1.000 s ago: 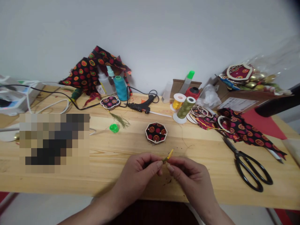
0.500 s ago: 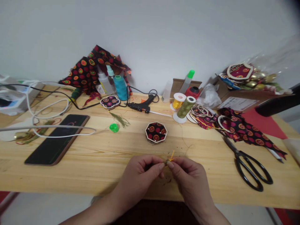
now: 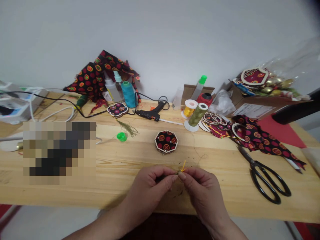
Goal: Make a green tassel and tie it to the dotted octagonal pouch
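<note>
My left hand (image 3: 150, 188) and my right hand (image 3: 200, 190) meet at the near edge of the wooden table (image 3: 100, 186). Both pinch a small tuft of olive thread bound with a short yellow strand (image 3: 183, 165) that sticks up between the fingertips. The fingers of both hands are closed on it. Just beyond lies an octagonal piece covered in black fabric with red and orange dots (image 3: 166, 141).
Black scissors (image 3: 266, 178) lie at the right beside patterned fabric scraps (image 3: 260, 138) and rings. Thread spools (image 3: 197, 115), a glue gun (image 3: 151, 114), bottles, a teal spool (image 3: 128, 94) and more fabric line the back. A green cap (image 3: 121, 136) and cables are on the left.
The yellow strand end has dropped lower and looks shorter between my fingertips. My hands stayed pinched together, shifting very little.
</note>
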The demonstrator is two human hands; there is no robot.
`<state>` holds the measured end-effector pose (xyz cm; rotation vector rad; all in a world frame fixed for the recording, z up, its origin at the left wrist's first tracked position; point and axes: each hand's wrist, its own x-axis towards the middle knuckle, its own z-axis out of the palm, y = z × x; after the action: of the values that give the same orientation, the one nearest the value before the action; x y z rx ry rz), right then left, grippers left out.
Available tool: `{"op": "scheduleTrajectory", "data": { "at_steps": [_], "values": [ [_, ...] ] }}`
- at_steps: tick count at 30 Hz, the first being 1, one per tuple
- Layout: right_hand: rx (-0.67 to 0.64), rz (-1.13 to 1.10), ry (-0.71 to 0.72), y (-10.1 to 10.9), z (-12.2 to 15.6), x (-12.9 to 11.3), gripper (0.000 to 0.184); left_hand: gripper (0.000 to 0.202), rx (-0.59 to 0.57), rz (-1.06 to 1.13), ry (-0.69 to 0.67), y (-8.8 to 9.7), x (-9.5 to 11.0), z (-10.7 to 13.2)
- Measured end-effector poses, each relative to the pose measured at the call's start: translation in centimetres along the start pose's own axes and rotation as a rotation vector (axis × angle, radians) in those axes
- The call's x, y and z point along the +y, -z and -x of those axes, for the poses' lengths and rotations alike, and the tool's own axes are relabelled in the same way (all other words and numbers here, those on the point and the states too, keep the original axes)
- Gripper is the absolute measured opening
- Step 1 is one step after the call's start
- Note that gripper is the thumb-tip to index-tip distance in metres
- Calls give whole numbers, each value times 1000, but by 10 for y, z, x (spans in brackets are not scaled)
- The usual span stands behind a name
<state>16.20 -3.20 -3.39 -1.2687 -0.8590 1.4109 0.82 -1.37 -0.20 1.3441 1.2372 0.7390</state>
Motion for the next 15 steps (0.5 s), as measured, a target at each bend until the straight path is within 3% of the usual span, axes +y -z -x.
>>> {"op": "scheduleTrajectory", "data": {
  "at_steps": [6,15],
  "values": [
    [-35,-50,-7,2,-3,2,4,22,20,-214,-285,-1,-2,4],
    [-13,224,42,-4,8,-8,11,19,213,-284,-386,-1,-11,3]
  ]
}}
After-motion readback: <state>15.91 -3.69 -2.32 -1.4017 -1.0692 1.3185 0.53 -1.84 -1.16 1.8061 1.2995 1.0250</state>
